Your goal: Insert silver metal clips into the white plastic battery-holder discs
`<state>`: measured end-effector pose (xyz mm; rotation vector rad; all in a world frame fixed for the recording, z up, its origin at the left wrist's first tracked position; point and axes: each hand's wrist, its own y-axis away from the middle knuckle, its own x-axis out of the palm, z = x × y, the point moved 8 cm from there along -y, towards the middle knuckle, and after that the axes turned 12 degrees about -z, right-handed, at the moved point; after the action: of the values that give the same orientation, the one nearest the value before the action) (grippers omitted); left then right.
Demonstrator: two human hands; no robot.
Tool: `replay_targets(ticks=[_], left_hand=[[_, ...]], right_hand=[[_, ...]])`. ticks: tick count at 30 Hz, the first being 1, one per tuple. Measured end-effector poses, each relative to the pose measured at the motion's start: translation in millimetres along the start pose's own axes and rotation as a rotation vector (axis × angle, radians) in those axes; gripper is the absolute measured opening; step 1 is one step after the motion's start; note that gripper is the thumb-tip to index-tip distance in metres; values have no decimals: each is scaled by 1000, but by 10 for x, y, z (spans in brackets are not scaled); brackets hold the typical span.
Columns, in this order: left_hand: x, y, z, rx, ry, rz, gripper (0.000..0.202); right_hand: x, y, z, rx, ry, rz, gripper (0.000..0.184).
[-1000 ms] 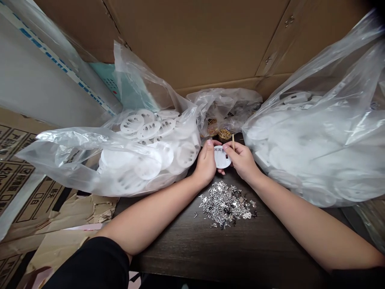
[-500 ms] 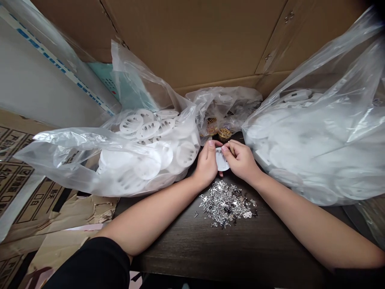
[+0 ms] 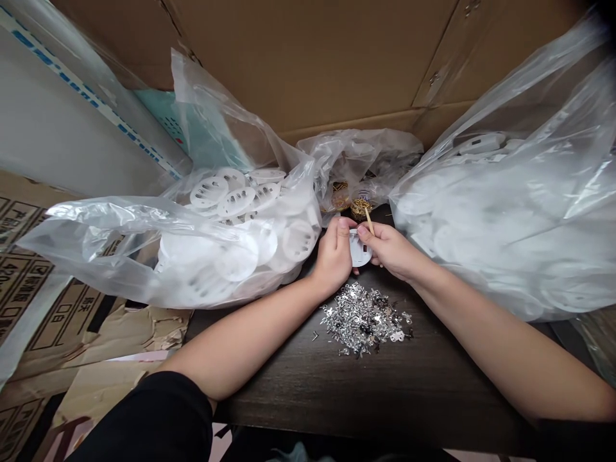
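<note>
Head view: centre of the frame
Left hand (image 3: 334,253): gripping a white plastic disc (image 3: 359,250) at its edge
Right hand (image 3: 391,250): pinching a wooden stick (image 3: 369,221) just beside the disc
Below hands: pile of silver metal pieces (image 3: 363,319)

This is a cramped small-parts workshop corner, though it could be in a home. A dark wooden table (image 3: 366,391) is hemmed in by a large cardboard carton (image 3: 298,64) at the far side and flattened printed cardboard (image 3: 62,321) at left. Clear plastic bags (image 3: 505,224) of white plastic discs (image 3: 235,202) crowd both sides, beside a heap of small metal parts (image 3: 363,317).
</note>
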<state>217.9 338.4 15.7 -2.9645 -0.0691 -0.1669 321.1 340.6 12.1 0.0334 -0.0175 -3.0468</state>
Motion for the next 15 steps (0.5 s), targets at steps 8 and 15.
replay_targets(ticks=[8, 15], left_hand=[[36, -57, 46, -113, 153, 45, 52], [-25, -75, 2, -142, 110, -29, 47]], right_hand=[[-307, 106, 373, -260, 311, -376, 34], [549, 1110, 880, -950, 1042, 86, 13]])
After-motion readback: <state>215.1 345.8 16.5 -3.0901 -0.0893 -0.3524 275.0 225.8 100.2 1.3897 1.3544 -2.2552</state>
